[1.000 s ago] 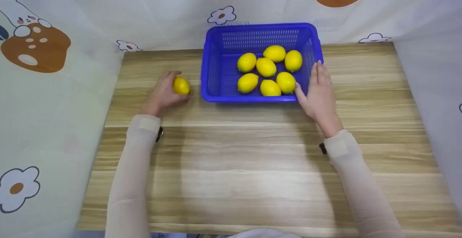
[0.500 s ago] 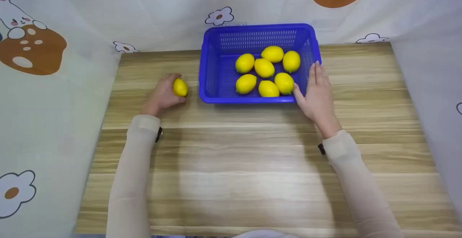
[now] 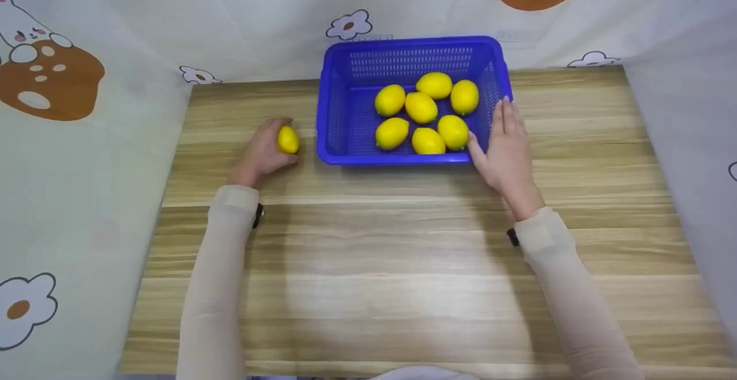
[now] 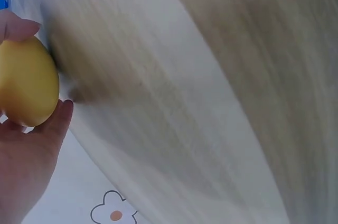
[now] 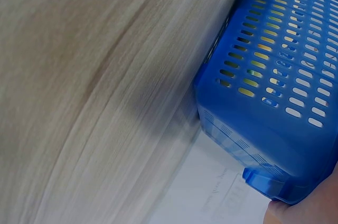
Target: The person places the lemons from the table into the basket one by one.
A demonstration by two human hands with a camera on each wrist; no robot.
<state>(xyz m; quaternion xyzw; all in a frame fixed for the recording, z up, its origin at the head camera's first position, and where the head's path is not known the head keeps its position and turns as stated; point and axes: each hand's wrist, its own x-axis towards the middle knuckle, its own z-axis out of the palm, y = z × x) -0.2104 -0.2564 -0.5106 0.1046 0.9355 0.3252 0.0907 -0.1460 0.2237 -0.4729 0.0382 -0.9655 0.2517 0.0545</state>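
My left hand (image 3: 268,151) grips a yellow lemon (image 3: 288,140) between thumb and fingers, left of the blue plastic basket (image 3: 380,160). In the left wrist view the fingers (image 4: 57,121) lie under the lemon (image 4: 29,84) and another digit presses its other side. My right hand (image 3: 509,155) rests on the basket's right side near the front corner, fingers straight along the rim and thumb apart from them. Several lemons (image 3: 421,107) lie loose inside the basket, mostly toward its middle and right. The right wrist view shows the slotted outer wall (image 5: 253,123) and part of the hand (image 5: 311,205).
The basket stands on a wood-grain table (image 3: 368,253), near its back edge. A pale curtain (image 3: 259,17) with printed flowers and mushrooms closes in the back and both sides. The table's front edge lies close to the person's body.
The left hand's fingers have closed further around the lemon, which has hardly moved. The right hand stays at the basket's rim. The whole head view has shifted slightly.
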